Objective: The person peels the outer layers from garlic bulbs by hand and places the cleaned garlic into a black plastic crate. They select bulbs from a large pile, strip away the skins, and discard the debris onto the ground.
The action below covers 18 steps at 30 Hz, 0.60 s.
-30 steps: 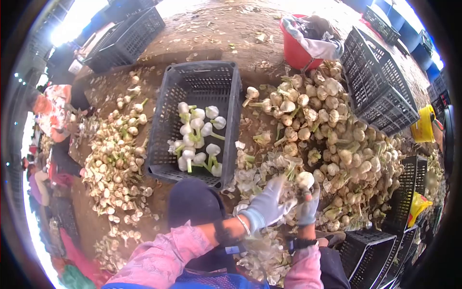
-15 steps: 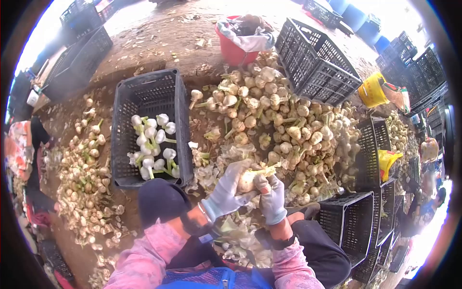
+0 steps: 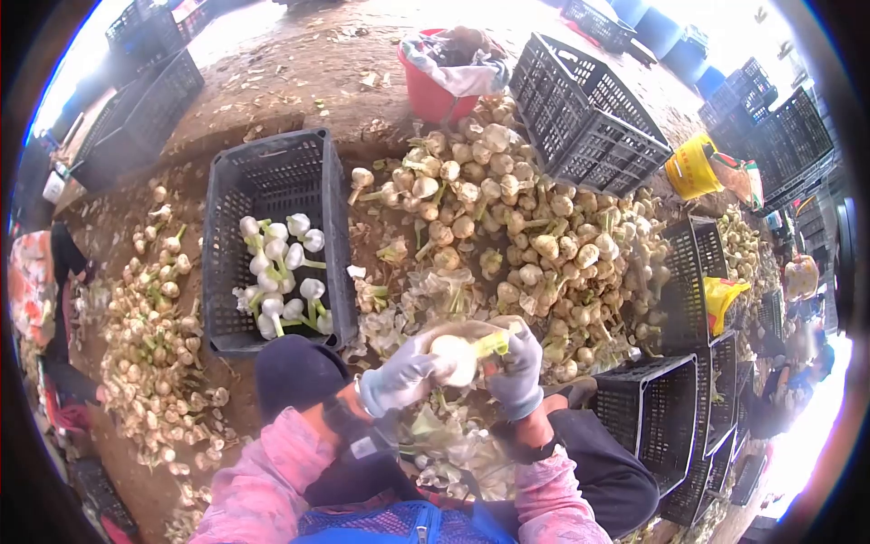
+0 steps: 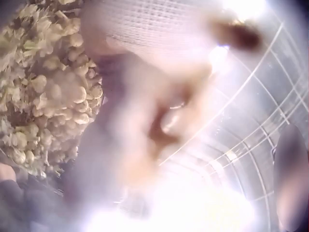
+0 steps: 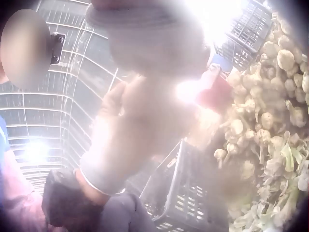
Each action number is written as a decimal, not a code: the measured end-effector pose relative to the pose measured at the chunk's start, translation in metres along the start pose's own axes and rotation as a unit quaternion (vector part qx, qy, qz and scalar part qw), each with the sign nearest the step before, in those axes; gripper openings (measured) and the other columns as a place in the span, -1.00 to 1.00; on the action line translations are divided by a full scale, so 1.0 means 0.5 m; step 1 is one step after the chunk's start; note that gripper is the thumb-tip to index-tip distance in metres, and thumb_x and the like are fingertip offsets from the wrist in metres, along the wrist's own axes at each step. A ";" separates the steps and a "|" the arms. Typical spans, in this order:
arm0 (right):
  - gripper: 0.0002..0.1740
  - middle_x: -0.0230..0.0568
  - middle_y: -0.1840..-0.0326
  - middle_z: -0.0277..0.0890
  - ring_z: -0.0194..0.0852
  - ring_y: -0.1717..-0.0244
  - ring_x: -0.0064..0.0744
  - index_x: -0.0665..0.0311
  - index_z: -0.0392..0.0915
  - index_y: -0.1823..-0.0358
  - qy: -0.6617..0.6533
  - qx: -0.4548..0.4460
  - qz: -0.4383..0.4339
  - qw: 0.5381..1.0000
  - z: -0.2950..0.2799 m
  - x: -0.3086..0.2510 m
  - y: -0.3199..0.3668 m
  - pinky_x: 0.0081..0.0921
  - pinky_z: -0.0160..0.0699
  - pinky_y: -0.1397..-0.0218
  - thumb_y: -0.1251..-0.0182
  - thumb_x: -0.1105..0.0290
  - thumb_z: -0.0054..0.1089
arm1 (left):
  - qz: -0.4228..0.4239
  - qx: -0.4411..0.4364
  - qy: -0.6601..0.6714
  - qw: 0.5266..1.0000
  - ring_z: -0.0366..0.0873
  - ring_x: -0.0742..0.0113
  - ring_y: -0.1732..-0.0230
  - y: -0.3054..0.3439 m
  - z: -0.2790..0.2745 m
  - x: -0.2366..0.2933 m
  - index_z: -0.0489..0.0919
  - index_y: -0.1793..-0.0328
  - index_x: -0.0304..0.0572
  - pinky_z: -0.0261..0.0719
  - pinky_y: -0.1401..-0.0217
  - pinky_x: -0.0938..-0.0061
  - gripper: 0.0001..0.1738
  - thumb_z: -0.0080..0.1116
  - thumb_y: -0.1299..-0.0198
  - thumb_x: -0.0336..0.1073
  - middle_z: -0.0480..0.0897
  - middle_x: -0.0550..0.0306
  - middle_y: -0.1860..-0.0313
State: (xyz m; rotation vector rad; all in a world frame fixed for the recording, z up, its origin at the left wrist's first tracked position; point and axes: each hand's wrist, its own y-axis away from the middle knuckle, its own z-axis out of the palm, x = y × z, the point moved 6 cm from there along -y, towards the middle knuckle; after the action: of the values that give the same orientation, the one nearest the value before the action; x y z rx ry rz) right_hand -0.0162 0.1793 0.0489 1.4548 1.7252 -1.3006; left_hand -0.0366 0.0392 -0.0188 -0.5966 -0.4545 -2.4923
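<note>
A pale garlic bulb point(image 3: 453, 360) with a short green stem lies between my two gloved hands in the head view. My left hand point(image 3: 391, 379) grips the round end of the bulb. At the stem, my right hand point(image 3: 515, 370) pinches with thumb and fingers, beside papery outer skin. Loose garlic skins point(image 3: 453, 431) lie below the hands. To the left, a black crate point(image 3: 337, 227) contains several white, peeled garlic bulbs point(image 3: 272, 257) with stems. Both wrist views are blurred and glaring around the hands.
A large pile of unpeeled garlic point(image 3: 553, 245) spreads ahead and right. Another garlic heap point(image 3: 149, 354) lies left, near a person in a patterned garment point(image 3: 32, 281). A red bucket point(image 3: 439, 91), a black crate point(image 3: 589, 118) and stacked crates point(image 3: 639, 408) stand around.
The head view has swung right. Both hands came together around the garlic bulb; its brownish outer skin has been pulled back, and a whiter surface now shows.
</note>
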 end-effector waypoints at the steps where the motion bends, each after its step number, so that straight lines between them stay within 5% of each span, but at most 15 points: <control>1: -0.52 -0.15 0.15 0.60 0.57 0.11 -0.18 0.18 0.73 0.01 0.045 -0.029 -0.011 0.999 0.003 -0.003 -0.014 -0.40 0.51 0.00 0.09 0.51 0.31 | -0.036 -0.026 0.011 0.999 0.58 0.28 -0.13 0.006 0.004 -0.012 0.25 -0.47 -0.31 0.63 -0.12 0.36 -0.15 0.42 -0.09 -0.26 0.55 0.06 -0.16; 2: -0.47 -0.21 0.07 0.64 0.56 -0.01 -0.14 0.12 0.70 -0.04 0.115 -0.103 -0.040 0.987 0.002 -0.022 -0.026 -0.30 0.48 -0.13 0.11 0.52 0.36 | -0.073 -0.052 0.022 0.996 0.59 0.28 -0.08 0.014 0.008 -0.027 0.29 -0.44 -0.31 0.65 -0.07 0.35 -0.20 0.40 -0.10 -0.25 0.56 0.07 -0.11; 4: -0.43 -0.19 0.03 0.64 0.55 -0.05 -0.15 0.14 0.67 -0.10 -0.002 -0.175 -0.004 0.985 0.013 -0.004 -0.040 -0.27 0.47 -0.19 0.07 0.55 0.36 | -0.120 -0.086 0.042 0.988 0.61 0.28 -0.03 0.023 0.014 -0.041 0.33 -0.40 -0.32 0.68 -0.02 0.34 -0.25 0.38 -0.12 -0.24 0.58 0.09 -0.06; 6: -0.43 -0.22 0.00 0.65 0.56 -0.03 -0.30 0.21 0.61 -0.19 -0.044 -0.115 0.035 0.992 0.005 0.052 -0.043 -0.35 0.51 -0.17 -0.06 0.62 0.26 | -0.137 -0.102 0.057 0.984 0.62 0.26 -0.04 0.024 0.017 -0.044 0.33 -0.39 -0.31 0.68 -0.04 0.34 -0.28 0.36 -0.13 -0.25 0.57 0.08 -0.08; 8: -0.54 -0.31 -0.04 0.60 0.52 0.12 -0.64 0.32 0.52 -0.26 -0.216 0.061 0.258 0.940 -0.027 0.131 -0.008 -0.69 0.54 0.01 -0.31 0.60 0.18 | -0.066 -0.044 0.056 0.995 0.62 0.26 -0.04 0.015 0.016 -0.026 0.33 -0.40 -0.29 0.67 -0.07 0.35 -0.32 0.32 -0.18 -0.27 0.57 0.08 -0.08; 10: -0.57 -0.31 -0.08 0.56 0.52 0.17 -0.65 0.32 0.52 -0.25 -0.191 0.016 0.205 0.960 -0.055 0.108 0.016 -0.72 0.55 0.05 -0.36 0.46 0.27 | 0.009 0.008 0.072 0.997 0.61 0.27 -0.06 0.005 0.001 0.000 0.33 -0.40 -0.28 0.65 -0.10 0.37 -0.37 0.26 -0.23 -0.32 0.57 0.08 -0.07; 12: -0.55 -0.34 -0.09 0.54 0.50 0.14 -0.59 0.31 0.54 -0.23 -0.387 -0.052 0.229 0.892 -0.013 0.054 0.049 -0.64 0.52 -0.01 -0.35 0.34 0.34 | 0.024 0.072 0.075 0.994 0.60 0.35 -0.04 0.002 -0.021 -0.009 0.35 -0.38 -0.28 0.64 -0.06 0.42 -0.50 0.14 -0.34 -0.40 0.58 0.12 -0.10; 14: -0.64 -0.35 -0.01 0.56 0.48 0.06 -0.49 0.35 0.64 0.00 -0.199 -0.074 0.137 0.968 0.001 0.021 0.041 -0.50 0.39 -0.12 -0.38 0.20 0.33 | 0.002 0.129 0.058 0.990 0.59 0.41 -0.02 -0.009 -0.020 -0.021 0.38 -0.36 -0.29 0.65 -0.01 0.47 -0.56 0.09 -0.38 -0.44 0.58 0.15 -0.12; 18: -0.69 -0.39 0.16 0.60 0.45 0.18 -0.58 0.37 0.65 0.09 -0.264 -0.032 0.205 0.942 0.017 0.059 0.055 -0.56 0.43 0.02 -0.42 0.22 0.26 | 0.079 0.189 -0.138 0.969 0.59 0.43 -0.01 0.008 -0.045 -0.010 0.50 -0.25 -0.22 0.57 -0.12 0.49 -0.68 0.03 -0.43 -0.34 0.55 0.21 -0.15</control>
State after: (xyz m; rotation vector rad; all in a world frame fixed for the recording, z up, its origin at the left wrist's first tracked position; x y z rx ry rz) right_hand 0.0000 0.1833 0.0112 1.1976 1.0406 -1.2416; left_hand -0.0376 0.0282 -0.0398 -0.7894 -0.9255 -2.1016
